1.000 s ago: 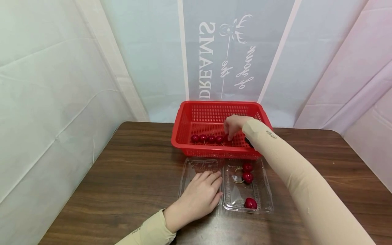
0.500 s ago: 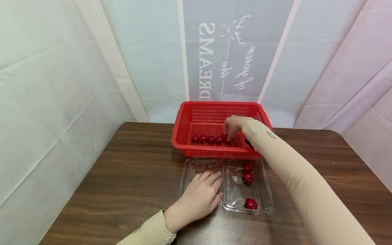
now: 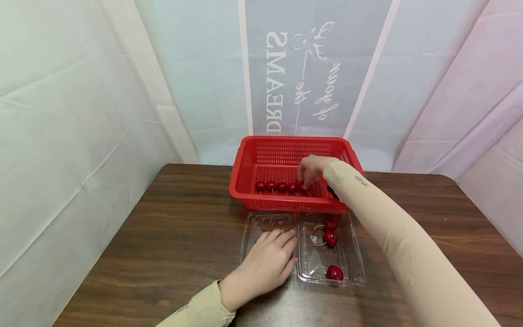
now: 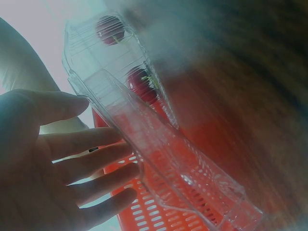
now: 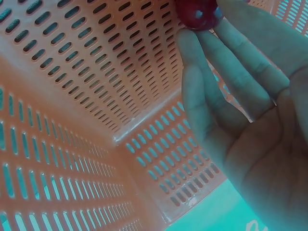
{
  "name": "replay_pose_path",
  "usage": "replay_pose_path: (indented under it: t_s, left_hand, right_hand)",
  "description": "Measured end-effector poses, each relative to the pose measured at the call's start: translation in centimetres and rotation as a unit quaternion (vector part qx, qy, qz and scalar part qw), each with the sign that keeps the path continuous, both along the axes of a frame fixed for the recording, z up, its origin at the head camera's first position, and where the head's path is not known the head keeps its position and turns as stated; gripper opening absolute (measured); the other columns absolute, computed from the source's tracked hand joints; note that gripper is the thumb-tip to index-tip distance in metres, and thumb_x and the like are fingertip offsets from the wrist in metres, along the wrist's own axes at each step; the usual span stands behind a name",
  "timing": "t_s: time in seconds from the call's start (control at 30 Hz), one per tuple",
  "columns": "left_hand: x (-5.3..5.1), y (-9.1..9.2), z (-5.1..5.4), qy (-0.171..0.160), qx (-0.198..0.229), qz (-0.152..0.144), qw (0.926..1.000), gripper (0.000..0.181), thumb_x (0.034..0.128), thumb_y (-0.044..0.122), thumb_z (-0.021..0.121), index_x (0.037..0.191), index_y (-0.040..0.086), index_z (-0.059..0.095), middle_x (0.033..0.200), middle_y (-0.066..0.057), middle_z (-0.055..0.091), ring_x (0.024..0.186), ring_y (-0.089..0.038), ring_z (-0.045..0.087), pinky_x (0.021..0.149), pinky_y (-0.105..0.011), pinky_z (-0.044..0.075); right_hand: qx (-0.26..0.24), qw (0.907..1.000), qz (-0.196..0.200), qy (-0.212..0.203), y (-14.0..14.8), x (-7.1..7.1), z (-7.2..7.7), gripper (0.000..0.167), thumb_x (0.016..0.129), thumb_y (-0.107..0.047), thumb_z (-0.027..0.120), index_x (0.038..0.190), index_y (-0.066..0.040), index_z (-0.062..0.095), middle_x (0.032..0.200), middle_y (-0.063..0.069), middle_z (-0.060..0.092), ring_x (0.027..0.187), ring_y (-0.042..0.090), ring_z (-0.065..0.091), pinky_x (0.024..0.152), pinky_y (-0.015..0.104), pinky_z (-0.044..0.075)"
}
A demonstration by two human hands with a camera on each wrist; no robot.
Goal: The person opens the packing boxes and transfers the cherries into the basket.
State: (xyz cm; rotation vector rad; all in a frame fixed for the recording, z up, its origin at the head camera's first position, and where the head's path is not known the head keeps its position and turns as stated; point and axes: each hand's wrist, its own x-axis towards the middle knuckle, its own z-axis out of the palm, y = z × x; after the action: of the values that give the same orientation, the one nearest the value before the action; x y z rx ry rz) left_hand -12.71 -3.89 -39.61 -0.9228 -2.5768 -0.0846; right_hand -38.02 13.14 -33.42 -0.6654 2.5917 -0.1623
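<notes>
My right hand (image 3: 311,170) reaches down into the red plastic basket (image 3: 286,202). Its thumb and fingertips pinch a cherry (image 5: 198,13), mostly covered by the fingers in the head view, at the right end of a row of several cherries (image 3: 282,186) along the basket's near side. With fingers fairly straight, my left hand (image 3: 267,256) rests on the left half (image 3: 261,221) of an opened clear plastic clamshell box, by the fold. The box's right half (image 3: 314,263) contains two cherries (image 3: 330,237) close together at the back right and one cherry (image 3: 335,273) near the front.
The basket stands directly behind the clear box on a dark wooden table (image 3: 180,236). Pale cloth hangs at the left, and a grey-blue printed cloth (image 3: 310,91) hangs behind the basket. The basket's raised rim surrounds the right hand.
Under my right fingertips a cherry stem has shifted slightly left, and the hand itself has barely moved. My left hand and the box's cherries stay in place.
</notes>
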Motion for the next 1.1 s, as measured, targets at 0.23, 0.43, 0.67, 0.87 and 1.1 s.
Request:
replay_pose_path:
  t_s: [0.23,0.43,0.67,0.87,1.1]
  left_hand:
    - [-0.1,0.0,0.0,0.001,0.001,0.000,1.0000,0.036,0.0894,0.035,0.059,0.115,0.009,0.067,0.124,-0.005,0.063,0.110,-0.019,0.057,0.089,-0.034,0.046]
    - [-0.1,0.0,0.0,0.000,0.001,0.001,1.0000,0.036,0.0898,0.034,0.059,0.115,0.009,0.067,0.124,-0.005,0.063,0.111,-0.019,0.057,0.089,-0.034,0.046]
    - [0.0,0.0,0.0,-0.001,0.002,0.001,1.0000,0.035,0.0895,0.034,0.059,0.114,0.010,0.067,0.124,-0.004,0.063,0.111,-0.019,0.057,0.089,-0.034,0.046]
    - [0.1,0.0,0.1,-0.008,-0.001,0.001,1.0000,0.035,0.0899,0.034,0.059,0.115,0.010,0.066,0.125,-0.005,0.062,0.112,-0.019,0.056,0.089,-0.034,0.046]
    - [0.1,0.1,0.3,-0.010,0.000,0.001,0.9999,0.035,0.0901,0.033,0.059,0.115,0.010,0.066,0.125,-0.005,0.063,0.111,-0.019,0.057,0.089,-0.034,0.047]
  right_hand:
    - [0.000,1.0000,-0.007,-0.002,0.0,-0.2,-0.2,0.026,0.075,-0.019,0.079,0.099,-0.015,0.071,0.101,0.005,0.066,0.091,0.020,0.059,0.082,0.037,0.052]
    - [-0.006,0.9999,-0.011,-0.005,0.1,-0.3,-0.3,0.024,0.077,-0.019,0.078,0.100,-0.015,0.072,0.101,0.005,0.066,0.092,0.021,0.059,0.084,0.038,0.052]
    - [-0.015,0.9998,-0.011,0.010,0.2,-0.5,-0.2,0.023,0.079,-0.020,0.076,0.101,-0.015,0.072,0.101,0.005,0.068,0.092,0.022,0.061,0.086,0.041,0.053]
    - [-0.024,0.9992,0.001,0.031,0.3,-0.7,0.4,0.015,0.086,-0.021,0.068,0.098,-0.013,0.072,0.097,0.006,0.068,0.082,0.019,0.064,0.077,0.035,0.054]
    - [-0.028,0.9979,0.014,0.057,0.6,-0.5,1.9,0.016,0.087,-0.021,0.067,0.100,-0.012,0.070,0.097,0.006,0.068,0.083,0.020,0.062,0.077,0.036,0.053]
